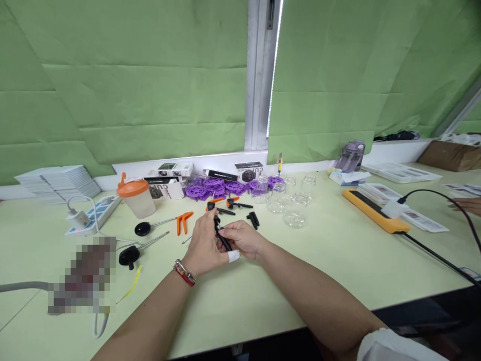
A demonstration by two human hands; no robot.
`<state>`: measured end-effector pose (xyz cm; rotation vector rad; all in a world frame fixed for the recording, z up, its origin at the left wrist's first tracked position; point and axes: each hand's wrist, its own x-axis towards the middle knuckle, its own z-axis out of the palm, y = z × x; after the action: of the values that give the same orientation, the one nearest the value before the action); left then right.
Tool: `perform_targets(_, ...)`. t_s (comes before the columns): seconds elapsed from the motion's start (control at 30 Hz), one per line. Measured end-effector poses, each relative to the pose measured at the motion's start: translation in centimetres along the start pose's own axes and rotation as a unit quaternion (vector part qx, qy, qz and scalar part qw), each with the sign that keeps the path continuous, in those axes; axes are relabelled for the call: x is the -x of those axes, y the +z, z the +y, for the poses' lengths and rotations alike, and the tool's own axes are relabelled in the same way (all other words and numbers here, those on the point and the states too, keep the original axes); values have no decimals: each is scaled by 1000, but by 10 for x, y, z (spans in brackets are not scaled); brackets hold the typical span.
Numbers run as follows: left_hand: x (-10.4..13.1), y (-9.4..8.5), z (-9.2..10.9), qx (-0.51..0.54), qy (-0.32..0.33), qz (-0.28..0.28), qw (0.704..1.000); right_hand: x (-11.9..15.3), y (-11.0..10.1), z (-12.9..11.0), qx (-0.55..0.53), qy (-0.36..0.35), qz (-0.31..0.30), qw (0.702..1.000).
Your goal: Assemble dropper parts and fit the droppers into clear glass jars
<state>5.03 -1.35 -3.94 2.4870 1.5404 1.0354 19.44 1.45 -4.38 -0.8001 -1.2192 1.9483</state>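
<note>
Both my hands meet over the middle of the table around a slim black plastic part (224, 241). My left hand (205, 243), with a bracelet at the wrist and a white wrap on the thumb, is closed on it. From the other side my right hand (242, 239) pinches the same part; its fingertips are partly hidden. Just beyond my fingers lie a black part with a rod (225, 211), another black part with an orange piece (240, 204) and a short black piece (253, 219). Left of my hands are orange clips (183, 222) and metal rods with black knobs (143, 229).
Purple parts (214, 188), printed boxes (165, 190) and clear cups (295, 218) stand at the back. An orange-lidded bottle (139, 200) and white power strip (93, 215) are left. A yellow power strip (372, 210) and another person's hand (468, 204) are right.
</note>
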Motion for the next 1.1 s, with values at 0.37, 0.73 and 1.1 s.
perform_targets(0.37, 0, -5, 7, 49, -71, -32, 996, 1, -2, -3, -18, 27, -1, 999)
perform_targets(0.73, 2, -14, 9, 38, -32, -112, 993, -4, 0, 4, 55, 33, 36, 997)
perform_targets(1.1, 0, -9, 6, 24, -11, -92, 995, -3, 1, 4, 61, 31, 40, 997)
